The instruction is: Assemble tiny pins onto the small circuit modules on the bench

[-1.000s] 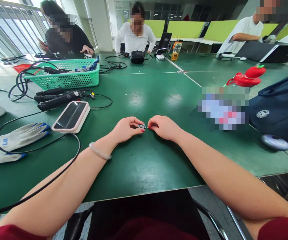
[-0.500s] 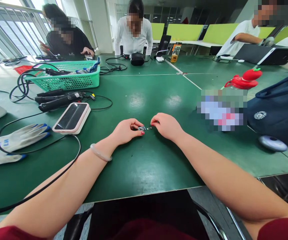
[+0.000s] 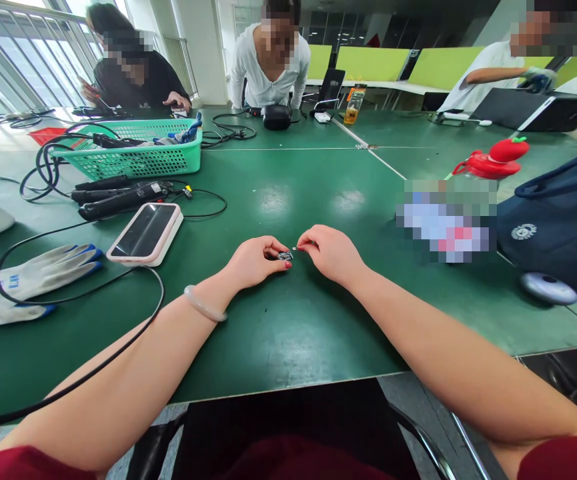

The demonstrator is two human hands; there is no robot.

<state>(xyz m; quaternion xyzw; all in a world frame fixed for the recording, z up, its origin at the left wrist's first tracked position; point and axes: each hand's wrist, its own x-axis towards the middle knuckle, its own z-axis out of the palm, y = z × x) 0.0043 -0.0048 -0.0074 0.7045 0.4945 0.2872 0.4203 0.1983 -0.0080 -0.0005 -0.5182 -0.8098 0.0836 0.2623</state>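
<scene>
Risk noted: the small dark module (image 3: pixel 285 255), pinched between thumb and forefinger of the left hand (image 3: pixel 255 262) low over the green table (image 3: pixel 278 333), could be flicked away if the grip is loosened. The tiny metal piece (image 3: pixel 296 248), nipped in the closed fingertips of the right hand (image 3: pixel 332 253), could be bent if misaligned. Both forearms are extended, wrists low, hands nearly meeting.

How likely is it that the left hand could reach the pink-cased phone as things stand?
Probably yes: bare green table lies between the left hand and the phone, though the hand already pinches a small dark part.
</scene>
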